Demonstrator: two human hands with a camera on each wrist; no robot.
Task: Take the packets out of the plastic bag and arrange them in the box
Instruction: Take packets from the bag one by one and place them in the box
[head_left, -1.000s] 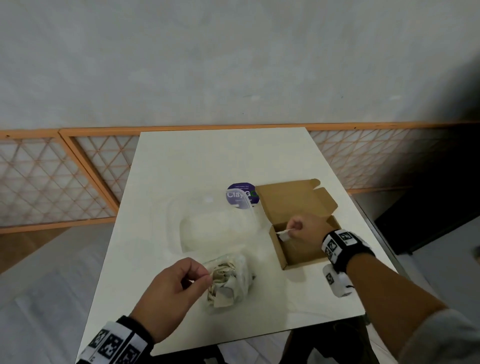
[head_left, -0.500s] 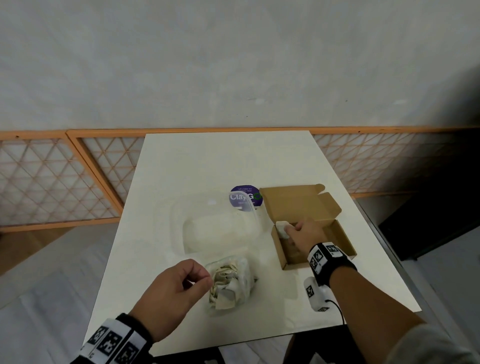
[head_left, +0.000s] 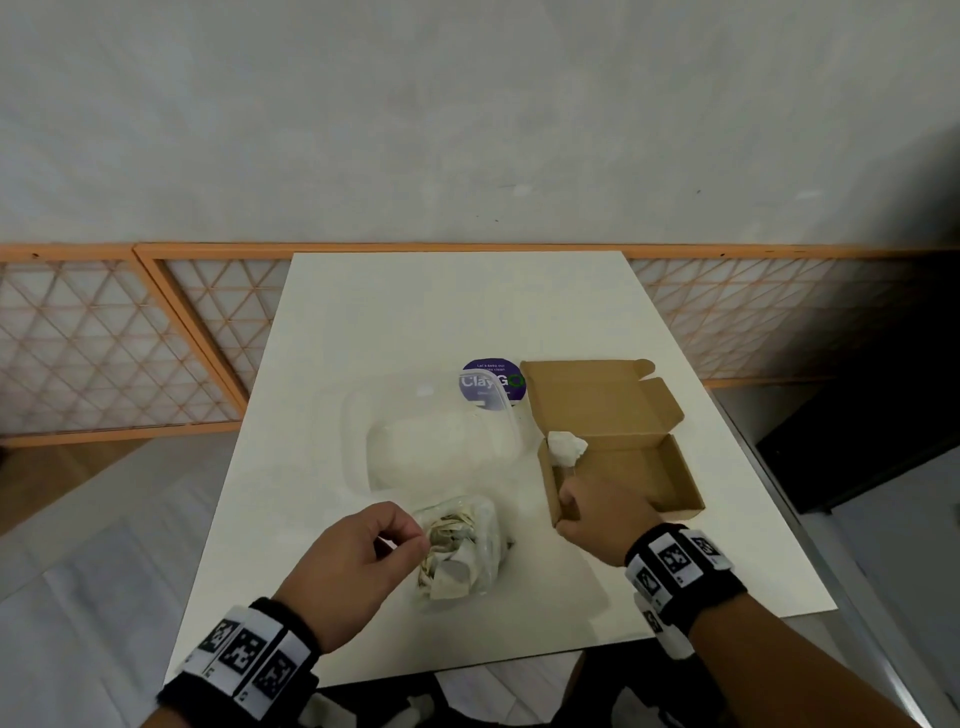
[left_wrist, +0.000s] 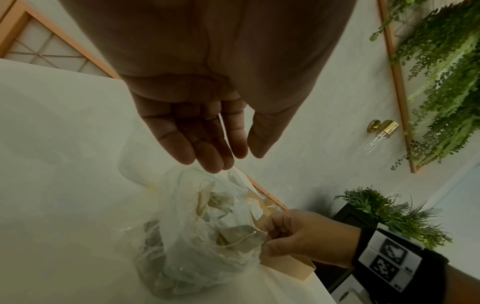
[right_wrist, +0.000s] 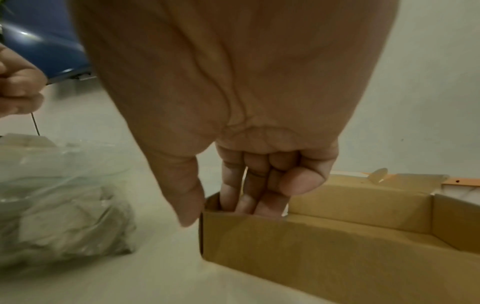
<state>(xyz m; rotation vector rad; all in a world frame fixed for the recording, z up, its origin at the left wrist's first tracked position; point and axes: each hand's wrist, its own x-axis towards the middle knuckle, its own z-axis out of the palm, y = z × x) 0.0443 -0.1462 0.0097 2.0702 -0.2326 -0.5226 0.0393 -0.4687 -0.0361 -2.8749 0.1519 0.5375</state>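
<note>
A crumpled clear plastic bag (head_left: 467, 551) full of beige packets lies on the white table (head_left: 415, 322) near its front edge. My left hand (head_left: 415, 540) pinches the bag's mouth between thumb and forefinger. To the right stands the open brown cardboard box (head_left: 675, 467) with its lid folded back. One white packet (head_left: 566, 448) lies in its far-left corner. My right hand (head_left: 566, 506) is at the box's near-left corner. In the right wrist view its fingers (right_wrist: 246, 203) reach inside the box (right_wrist: 311, 246) and the thumb stays outside the wall, gripping it.
A clear plastic tub (head_left: 436, 441) sits behind the bag, partly over a round purple sticker (head_left: 491, 382). An orange lattice rail (head_left: 130, 338) runs behind the table. The table's right edge lies just past the box.
My right hand carried a white packet into the box, left it in the far-left corner and drew back to the near-left corner. The left hand kept its pinch on the bag.
</note>
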